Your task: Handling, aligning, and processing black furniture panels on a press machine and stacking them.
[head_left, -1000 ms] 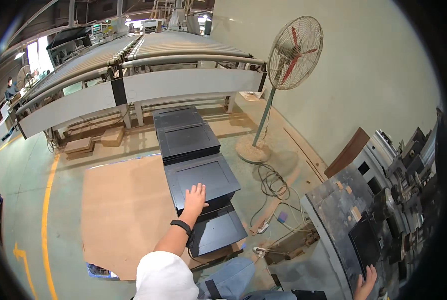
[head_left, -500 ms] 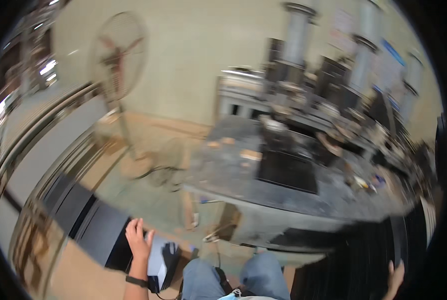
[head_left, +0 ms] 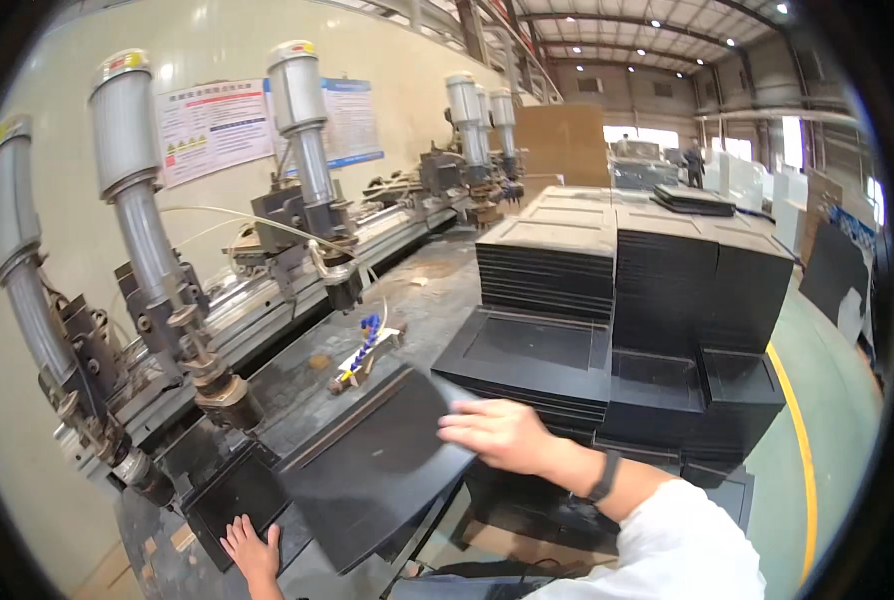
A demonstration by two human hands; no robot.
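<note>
My left hand (head_left: 252, 548) lies with its fingers spread on the lower edge of a black panel (head_left: 235, 500) under the drill heads of a machine. My right hand (head_left: 495, 432), with a dark band at the wrist, reaches in from the right. It grips the right edge of a second black panel (head_left: 372, 470), which is tilted and blurred along that edge. This panel has a long slot near its upper side and overlaps the bench beside the first. The thumb of my right hand is hidden.
Several upright drill units (head_left: 132, 130) line the back of the grey bench (head_left: 447, 285). A blue jointed hose (head_left: 367, 340) lies on it. Tall stacks of black panels (head_left: 667, 280) stand to the right, beside a green floor with a yellow line (head_left: 797, 450). A person (head_left: 694, 165) stands far off.
The view has swung round from the fan and rails to the panel stacks. Both hands were apart and empty; now the right grips a black panel and the left rests on another.
</note>
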